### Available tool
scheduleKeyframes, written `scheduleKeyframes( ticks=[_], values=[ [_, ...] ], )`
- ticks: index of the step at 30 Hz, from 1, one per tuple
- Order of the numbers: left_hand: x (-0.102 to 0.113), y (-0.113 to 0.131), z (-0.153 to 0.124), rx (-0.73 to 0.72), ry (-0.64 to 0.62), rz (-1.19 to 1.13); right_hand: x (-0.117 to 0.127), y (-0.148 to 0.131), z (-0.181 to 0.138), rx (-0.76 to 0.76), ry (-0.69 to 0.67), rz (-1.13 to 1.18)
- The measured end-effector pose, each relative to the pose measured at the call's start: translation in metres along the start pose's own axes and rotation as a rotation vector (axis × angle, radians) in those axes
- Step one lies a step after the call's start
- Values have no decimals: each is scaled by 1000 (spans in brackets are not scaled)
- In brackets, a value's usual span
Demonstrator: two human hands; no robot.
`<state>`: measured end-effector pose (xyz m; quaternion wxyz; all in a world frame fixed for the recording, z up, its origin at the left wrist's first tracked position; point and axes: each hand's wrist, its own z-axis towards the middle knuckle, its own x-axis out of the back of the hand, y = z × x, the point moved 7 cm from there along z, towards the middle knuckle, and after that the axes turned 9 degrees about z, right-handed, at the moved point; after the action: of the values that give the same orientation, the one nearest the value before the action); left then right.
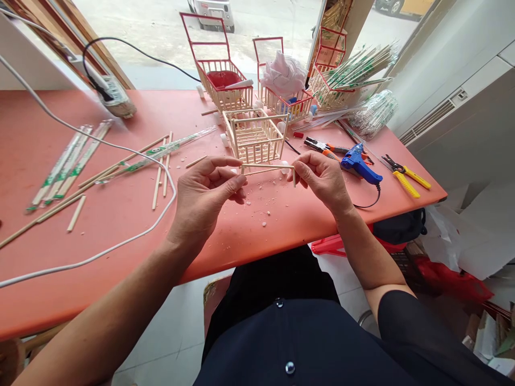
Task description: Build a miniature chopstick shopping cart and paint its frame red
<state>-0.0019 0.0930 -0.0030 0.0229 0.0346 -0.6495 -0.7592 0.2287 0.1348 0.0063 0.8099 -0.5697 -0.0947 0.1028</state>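
Holding a small stick frame (269,166) up over the table (225,236), two bare hands work close together. The left hand (209,193) pinches one end with its fingertips. The right hand (319,179) pinches the other end, by the corner where a short stick points down. The frame is in the air, in front of a plain wood cart (256,141).

Behind that cart are three more with red handles. The left one has a red bowl (223,79) in it, the middle one has a white cloth (284,72), and the right one has lots of sticks with green on their wraps (362,67).

Near the right hand lie a blue glue gun (358,161) and pliers with orange handles. Yellow cutters (416,179) lie farther right. Past the left hand, a white cord (175,190) curls around some loose sticks (156,185). Little crumbs dot the table.
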Motion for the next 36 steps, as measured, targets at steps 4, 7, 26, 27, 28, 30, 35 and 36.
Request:
scheduleKeyframes(
  ticks=[4,7,26,27,28,30,35,36],
  values=[
    [1,-1,0,10,6,-1,1,1,0,1,7,-1],
    [1,-2,0,19,10,2,-2,-1,1,20,-18,-19],
    [-1,-1,-1,29,-3,29,-13,2,4,8,-135,-174],
    [-2,-1,-1,27,-4,29,-13,2,4,9,-138,-163],
    [-2,-1,-1,24,-6,29,-13,2,4,11,-141,-153],
    [-2,-1,-1,17,-13,27,-14,1,4,15,-147,-141],
    [-2,-3,0,12,-24,20,-13,-1,3,18,-146,-145],
    [-2,-3,0,14,-23,24,-13,-1,3,14,-144,-151]
  ],
)
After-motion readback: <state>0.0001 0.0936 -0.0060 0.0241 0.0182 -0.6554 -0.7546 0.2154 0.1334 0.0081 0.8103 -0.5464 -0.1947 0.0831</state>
